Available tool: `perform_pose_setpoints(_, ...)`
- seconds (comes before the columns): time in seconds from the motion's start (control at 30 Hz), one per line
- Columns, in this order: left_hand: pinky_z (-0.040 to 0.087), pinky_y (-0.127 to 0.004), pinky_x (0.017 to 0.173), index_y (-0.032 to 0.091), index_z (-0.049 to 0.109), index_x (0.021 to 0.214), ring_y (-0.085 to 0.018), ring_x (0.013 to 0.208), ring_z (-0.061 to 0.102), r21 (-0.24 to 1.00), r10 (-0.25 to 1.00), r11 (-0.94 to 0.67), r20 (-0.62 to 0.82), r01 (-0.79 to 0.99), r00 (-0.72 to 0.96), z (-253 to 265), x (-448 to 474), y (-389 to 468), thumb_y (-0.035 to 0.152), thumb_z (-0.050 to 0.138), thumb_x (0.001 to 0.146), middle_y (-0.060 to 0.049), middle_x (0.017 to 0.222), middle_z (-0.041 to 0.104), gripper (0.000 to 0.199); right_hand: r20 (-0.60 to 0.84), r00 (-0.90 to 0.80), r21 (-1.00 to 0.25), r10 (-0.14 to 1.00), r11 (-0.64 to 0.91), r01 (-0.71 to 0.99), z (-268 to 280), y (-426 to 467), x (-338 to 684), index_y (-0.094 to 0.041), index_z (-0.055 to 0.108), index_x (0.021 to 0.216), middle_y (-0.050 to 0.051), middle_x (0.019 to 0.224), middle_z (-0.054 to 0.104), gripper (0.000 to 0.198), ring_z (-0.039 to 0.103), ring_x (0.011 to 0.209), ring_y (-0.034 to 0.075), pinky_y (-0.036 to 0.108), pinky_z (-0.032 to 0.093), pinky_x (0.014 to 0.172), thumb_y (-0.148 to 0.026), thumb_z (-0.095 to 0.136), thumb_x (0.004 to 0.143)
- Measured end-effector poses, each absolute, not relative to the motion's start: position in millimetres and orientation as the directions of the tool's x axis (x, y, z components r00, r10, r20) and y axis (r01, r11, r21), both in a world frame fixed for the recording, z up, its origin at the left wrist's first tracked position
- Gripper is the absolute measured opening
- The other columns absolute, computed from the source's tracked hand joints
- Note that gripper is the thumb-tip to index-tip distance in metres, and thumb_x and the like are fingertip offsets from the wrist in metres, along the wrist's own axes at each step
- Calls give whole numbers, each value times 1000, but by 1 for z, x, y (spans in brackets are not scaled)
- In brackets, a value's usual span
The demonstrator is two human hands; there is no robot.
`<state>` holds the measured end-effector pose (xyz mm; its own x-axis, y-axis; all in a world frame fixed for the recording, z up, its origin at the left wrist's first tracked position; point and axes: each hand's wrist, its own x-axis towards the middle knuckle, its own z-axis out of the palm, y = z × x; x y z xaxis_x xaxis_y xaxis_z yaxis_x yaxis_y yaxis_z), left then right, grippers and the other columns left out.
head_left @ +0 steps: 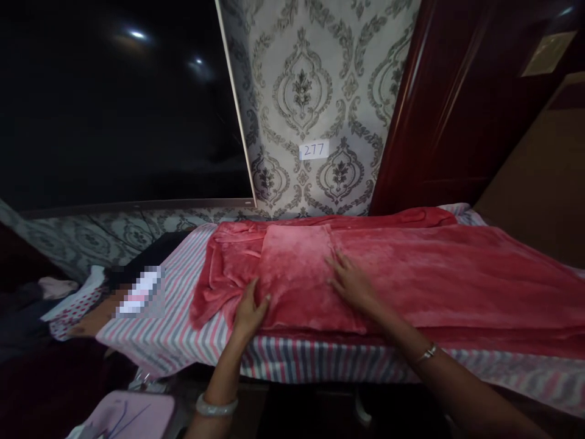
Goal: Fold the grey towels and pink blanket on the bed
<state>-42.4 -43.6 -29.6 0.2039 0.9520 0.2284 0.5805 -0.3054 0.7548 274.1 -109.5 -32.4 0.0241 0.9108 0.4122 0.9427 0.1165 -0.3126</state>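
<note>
A long piece of red plush fabric [448, 274] lies spread across a striped cloth; whether it is a blanket or a garment I cannot tell. Near its left end a paler panel [297, 256] is folded over on top. My left hand [249, 312] rests at the lower left edge of this panel, thumb and fingers apart. On the panel's right side lies my right hand [354, 281], palm down with its fingers spread. Neither hand grips anything. Bunched red folds [223, 268] lie beyond the left hand.
The striped cloth [169, 311] covers the table and hangs over its front edge. A large dark screen [114, 110] stands behind at left. The patterned wall carries a paper label [314, 149] marked 277. Below left is a pink lidded object [132, 414]. A dark red door frame [411, 122] rises at right.
</note>
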Motion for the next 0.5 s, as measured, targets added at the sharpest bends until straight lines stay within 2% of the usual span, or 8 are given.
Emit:
perform_pose_setpoints(0.1, 45, -45, 107, 12, 47, 141, -29, 125, 58, 886, 984, -158, 105, 435, 144, -35, -51, -36, 36, 63, 81, -16, 137, 60, 67, 263, -105, -262, 959, 176, 949, -40, -127, 259, -25, 40, 152, 13, 160, 28, 64, 24, 147, 31, 55, 27, 116, -47, 53, 92)
perform_pose_setpoints(0.17, 45, -44, 107, 10, 49, 139, -29, 125, 58, 907, 985, -140, 87, 397, 149, -39, -54, -34, 32, 66, 77, -16, 135, 61, 67, 178, -128, -255, 976, 172, 952, -50, -135, 255, -29, 36, 153, 11, 160, 28, 63, 23, 148, 29, 55, 27, 115, -50, 48, 95)
perform_pose_setpoints(0.3, 45, -42, 107, 12, 53, 136, -28, 126, 58, 918, 983, -139, 84, 372, 160, -42, -55, -35, 30, 66, 74, -13, 131, 64, 66, 133, -126, -252, 983, 157, 955, -56, -136, 261, -30, 35, 154, 10, 160, 27, 63, 24, 148, 29, 55, 30, 114, -50, 48, 95)
perform_pose_setpoints(0.37, 46, -43, 106, 11, 51, 137, -28, 124, 59, 932, 985, -103, 46, 347, 169, -40, -56, -37, 35, 66, 74, -14, 134, 63, 70, 98, -141, -252, 985, 162, 954, -48, -127, 265, -29, 43, 150, 12, 156, 36, 61, 31, 145, 32, 55, 33, 112, -48, 52, 92)
perform_pose_setpoints(0.43, 46, -44, 106, 10, 51, 138, -30, 124, 59, 945, 982, -84, 24, 317, 189, -38, -59, -39, 41, 69, 72, -16, 135, 61, 75, 93, -174, -261, 980, 193, 946, -33, -110, 266, -26, 57, 140, 14, 145, 51, 51, 44, 136, 33, 52, 37, 110, -44, 53, 92)
perform_pose_setpoints(0.5, 43, -45, 108, 10, 52, 137, -31, 126, 57, 950, 979, -91, 30, 298, 204, -37, -60, -40, 43, 72, 69, -16, 135, 62, 78, 167, -186, -269, 968, 226, 936, -17, -86, 262, -24, 63, 133, 15, 136, 60, 44, 53, 128, 32, 50, 38, 109, -40, 50, 94)
